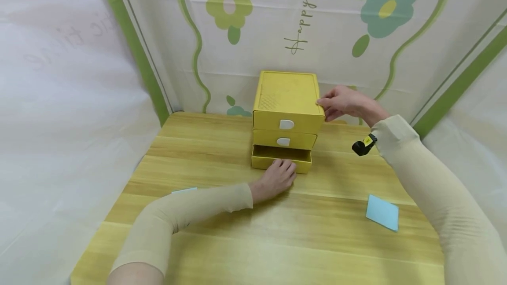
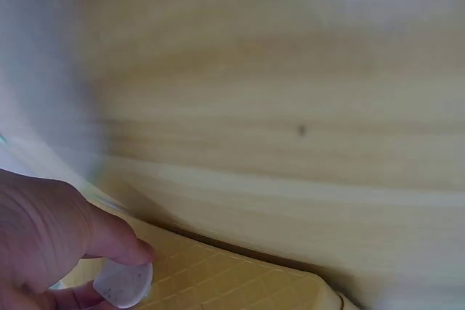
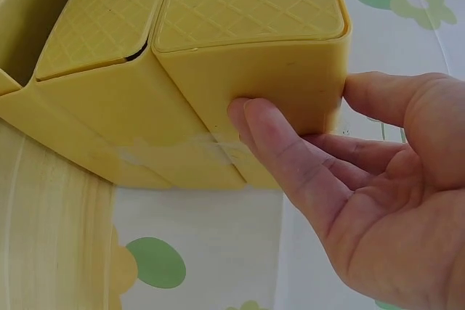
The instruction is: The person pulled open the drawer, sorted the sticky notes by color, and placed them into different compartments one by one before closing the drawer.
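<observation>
A yellow three-drawer box stands at the table's back, its bottom drawer pulled partly out; the part of that drawer's inside in view shows nothing. My left hand is at the front of this drawer, and in the left wrist view its thumb and fingers pinch the white handle. My right hand touches the box's upper right side; in the right wrist view the fingertips press on the side wall and the thumb lies at the top edge. The upper two drawers, with white handles, look closed.
A light blue paper lies on the wooden table at the right. Another blue piece shows partly behind my left sleeve. A flowered curtain hangs right behind the box, with white sheeting at both sides.
</observation>
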Available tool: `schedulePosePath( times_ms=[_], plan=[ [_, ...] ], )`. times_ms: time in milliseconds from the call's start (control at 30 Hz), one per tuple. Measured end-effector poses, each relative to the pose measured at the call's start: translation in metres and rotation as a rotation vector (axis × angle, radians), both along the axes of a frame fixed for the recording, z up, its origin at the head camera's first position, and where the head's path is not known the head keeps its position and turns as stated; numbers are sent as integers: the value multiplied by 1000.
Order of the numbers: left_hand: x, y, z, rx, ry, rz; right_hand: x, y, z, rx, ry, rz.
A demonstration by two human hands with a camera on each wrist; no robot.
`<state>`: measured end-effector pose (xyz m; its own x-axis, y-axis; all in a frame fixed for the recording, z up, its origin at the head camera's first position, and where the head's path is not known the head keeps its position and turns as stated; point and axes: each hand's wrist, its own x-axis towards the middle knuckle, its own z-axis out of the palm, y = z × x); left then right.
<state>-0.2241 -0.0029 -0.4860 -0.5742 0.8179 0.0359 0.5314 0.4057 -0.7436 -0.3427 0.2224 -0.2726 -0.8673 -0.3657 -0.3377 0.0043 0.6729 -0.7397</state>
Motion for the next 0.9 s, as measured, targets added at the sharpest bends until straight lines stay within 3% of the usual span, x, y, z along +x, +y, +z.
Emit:
schedulePosePath(
  times_ms=[167, 333, 500, 900],
  plan=[
    [12, 0, 2, 1, -19, 16, -1, -1, 2, 0, 2, 2],
    [32, 1, 4, -28, -46, 46, 1, -4, 2, -12, 0, 0],
    [48, 0, 4, -26, -33, 59, 0, -3, -2, -16, -11, -6],
    [66, 1, 6, 6, -38, 71, 3, -1, 1, -2, -3, -4]
  ],
)
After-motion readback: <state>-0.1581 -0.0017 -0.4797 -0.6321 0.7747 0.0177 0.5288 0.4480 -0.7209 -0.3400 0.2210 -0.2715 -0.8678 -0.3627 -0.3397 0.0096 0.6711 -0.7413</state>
